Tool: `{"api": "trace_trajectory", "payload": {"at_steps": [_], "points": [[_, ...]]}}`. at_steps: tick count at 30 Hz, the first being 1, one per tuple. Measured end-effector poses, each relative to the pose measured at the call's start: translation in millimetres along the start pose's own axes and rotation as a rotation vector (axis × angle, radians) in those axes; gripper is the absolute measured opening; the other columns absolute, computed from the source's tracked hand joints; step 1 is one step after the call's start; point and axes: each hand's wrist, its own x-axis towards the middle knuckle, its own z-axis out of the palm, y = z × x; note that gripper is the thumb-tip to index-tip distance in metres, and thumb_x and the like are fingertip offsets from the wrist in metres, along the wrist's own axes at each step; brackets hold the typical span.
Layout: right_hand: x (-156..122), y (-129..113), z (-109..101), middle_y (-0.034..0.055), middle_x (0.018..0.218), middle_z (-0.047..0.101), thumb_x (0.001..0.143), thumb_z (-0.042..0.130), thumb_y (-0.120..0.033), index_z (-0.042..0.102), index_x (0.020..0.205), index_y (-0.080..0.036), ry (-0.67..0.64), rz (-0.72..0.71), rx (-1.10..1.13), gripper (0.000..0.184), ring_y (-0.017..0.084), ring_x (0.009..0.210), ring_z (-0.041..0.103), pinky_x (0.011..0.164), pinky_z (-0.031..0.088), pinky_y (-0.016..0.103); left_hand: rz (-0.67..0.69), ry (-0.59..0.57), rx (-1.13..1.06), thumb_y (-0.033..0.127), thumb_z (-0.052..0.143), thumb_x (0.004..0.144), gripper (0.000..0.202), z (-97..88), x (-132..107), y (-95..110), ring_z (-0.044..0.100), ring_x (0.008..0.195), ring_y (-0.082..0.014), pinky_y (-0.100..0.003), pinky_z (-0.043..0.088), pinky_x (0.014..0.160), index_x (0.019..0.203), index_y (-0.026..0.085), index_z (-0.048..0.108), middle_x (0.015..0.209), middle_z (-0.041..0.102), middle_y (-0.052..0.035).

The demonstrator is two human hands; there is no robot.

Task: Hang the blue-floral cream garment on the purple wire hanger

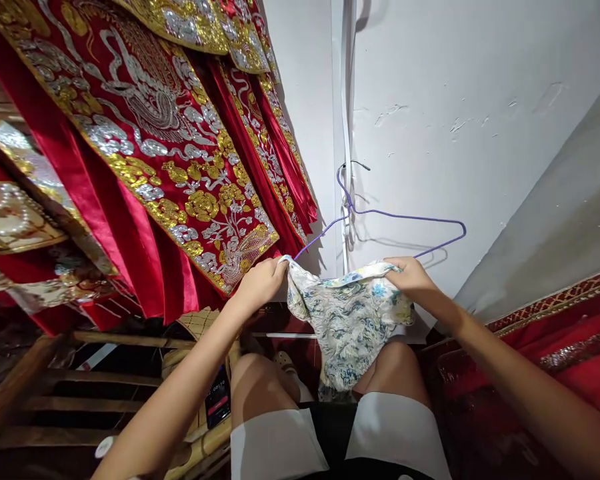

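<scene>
A small pale garment with blue, green and yellow floral print hangs between my two hands. My left hand grips its upper left corner. My right hand grips its upper right edge. A thin purple wire hanger hangs on the white wall just behind and above the garment; its left arm runs down toward my left hand. The garment drapes down over my bare knees.
Red robes with gold and silver embroidery hang at the left. A bamboo bench with a phone stands below them. More red embroidered cloth lies at the right. A white wall fills the back.
</scene>
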Motion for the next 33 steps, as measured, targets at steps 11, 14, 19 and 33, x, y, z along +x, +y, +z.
{"api": "trace_trajectory", "payload": {"at_steps": [11,14,19,33], "points": [[-16,-15,18,-0.0008,0.062,0.045,0.072,0.049,-0.028,0.055,0.066,-0.017,-0.07,0.067,0.06,0.013,0.012,0.062,0.037,0.055,0.027,0.025,0.362,0.132,-0.215,0.043,0.036,0.098,0.037,-13.4,67,46,0.051,0.07,-0.017,-0.027,0.034,0.066,0.07,0.02,0.047,0.074,0.06,-0.0028],[-21,-14,12,-0.0015,0.06,0.04,0.068,0.049,-0.023,0.048,0.063,-0.019,-0.043,0.065,0.012,0.007,0.012,0.059,0.031,0.053,0.023,0.026,0.193,0.054,-0.144,0.05,0.039,0.096,0.048,-15.1,72,37,0.048,0.061,-0.0176,-0.03,0.031,0.062,0.058,0.021,0.046,0.062,0.056,-0.0041],[-27,-9,24,-0.0005,0.061,0.044,0.071,0.051,-0.025,0.046,0.062,-0.021,0.026,-0.025,0.027,0.011,0.014,0.062,0.037,0.055,0.029,0.026,0.146,-0.034,-0.408,0.058,0.028,0.099,0.061,-10.5,51,56,0.057,0.066,-0.0193,-0.029,0.038,0.066,0.074,0.017,0.066,0.07,0.066,-0.0062],[0,-29,-99,0.003,0.061,0.059,0.068,0.074,-0.043,0.076,0.08,-0.017,0.363,0.071,-0.335,0.028,0.014,0.055,0.047,0.052,0.03,0.028,0.357,0.147,-0.018,0.043,0.037,0.099,0.043,-23.2,49,56,0.045,0.054,-0.0169,-0.03,0.024,0.058,0.067,0.02,0.054,0.057,0.052,-0.0022]]}}
